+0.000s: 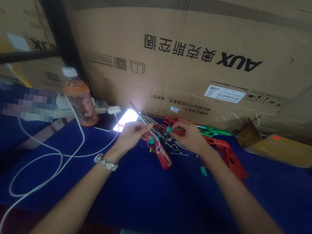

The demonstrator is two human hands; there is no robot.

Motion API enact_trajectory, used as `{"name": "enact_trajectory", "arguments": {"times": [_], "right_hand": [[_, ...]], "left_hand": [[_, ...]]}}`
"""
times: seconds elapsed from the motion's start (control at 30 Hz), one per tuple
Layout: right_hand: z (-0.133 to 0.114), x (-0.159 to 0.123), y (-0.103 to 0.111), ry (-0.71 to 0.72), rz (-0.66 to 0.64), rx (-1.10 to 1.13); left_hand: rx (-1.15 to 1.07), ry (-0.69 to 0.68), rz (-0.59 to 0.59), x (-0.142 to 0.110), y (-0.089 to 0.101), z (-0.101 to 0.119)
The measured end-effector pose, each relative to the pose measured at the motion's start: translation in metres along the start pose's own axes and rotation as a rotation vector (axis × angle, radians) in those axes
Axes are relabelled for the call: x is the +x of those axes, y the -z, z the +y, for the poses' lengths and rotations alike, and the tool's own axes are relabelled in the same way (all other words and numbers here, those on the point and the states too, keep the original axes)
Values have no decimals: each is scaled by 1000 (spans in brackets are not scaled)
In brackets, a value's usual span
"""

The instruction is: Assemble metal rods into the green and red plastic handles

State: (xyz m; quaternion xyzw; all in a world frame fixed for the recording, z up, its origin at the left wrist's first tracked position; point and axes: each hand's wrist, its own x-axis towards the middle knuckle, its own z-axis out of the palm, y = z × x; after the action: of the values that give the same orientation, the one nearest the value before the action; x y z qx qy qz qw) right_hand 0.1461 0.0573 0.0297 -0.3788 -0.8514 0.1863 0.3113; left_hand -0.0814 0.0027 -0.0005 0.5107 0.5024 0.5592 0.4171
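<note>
My left hand [131,138] is closed around the near side of an opened red toy gun [163,159], whose inside shows white wires and a small green part [151,140]. Long grey rods or a barrel [140,113] reach up and left beyond my fingers. Over the parts just right of it, my right hand [188,135] pinches a small green piece [169,129]. Beneath and between the hands lie tangled wires and thin metal pieces [175,147], too blurred to sort out. A loose green piece [203,171] rests on the blue cloth below my right wrist.
Right of my right hand lies a red plastic shell [228,157]; green-handled tools [216,132] lie behind. At left are an orange drink bottle [79,98], a lit phone screen [127,121] and a looping white cable [61,163]. A large carton [189,26] walls off the back.
</note>
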Motion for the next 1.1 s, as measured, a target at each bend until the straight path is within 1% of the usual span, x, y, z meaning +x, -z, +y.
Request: {"name": "enact_trajectory", "arguments": {"times": [0.07,0.13,0.2,0.3,0.43,0.53,0.67,0.73,0.8,0.87,0.97,1.1], "right_hand": [[2,-9,-2,-145,146,357],[0,-17,-9,-286,187,700],[-6,-24,-18,-364,226,925],[-15,-33,-28,-416,183,1107],[-19,-42,-31,-452,103,1244],[-18,-45,-32,-441,115,1203],[-21,-46,-34,-337,152,959],[-25,-47,-35,-280,223,869],[-28,-49,-34,-250,315,836],[-29,-50,-33,-231,363,808],[-26,-51,-34,-183,327,716],[-24,-52,-36,-139,211,630]], "left_hand": [[1,2,-7,-2,-2,3],[7,7,-4,-4,-5,5],[16,15,-7,-5,-7,5],[43,20,-21,-6,-10,3],[82,26,-24,-4,-10,-1],[93,23,-22,-3,-9,-4],[82,4,-15,-4,-8,-4],[75,7,-19,-4,-9,-3],[76,6,-27,-5,-10,-2],[69,1,-37,-5,-11,-2],[59,4,-52,-5,-11,-3],[54,13,-55,-5,-11,-4]]}}
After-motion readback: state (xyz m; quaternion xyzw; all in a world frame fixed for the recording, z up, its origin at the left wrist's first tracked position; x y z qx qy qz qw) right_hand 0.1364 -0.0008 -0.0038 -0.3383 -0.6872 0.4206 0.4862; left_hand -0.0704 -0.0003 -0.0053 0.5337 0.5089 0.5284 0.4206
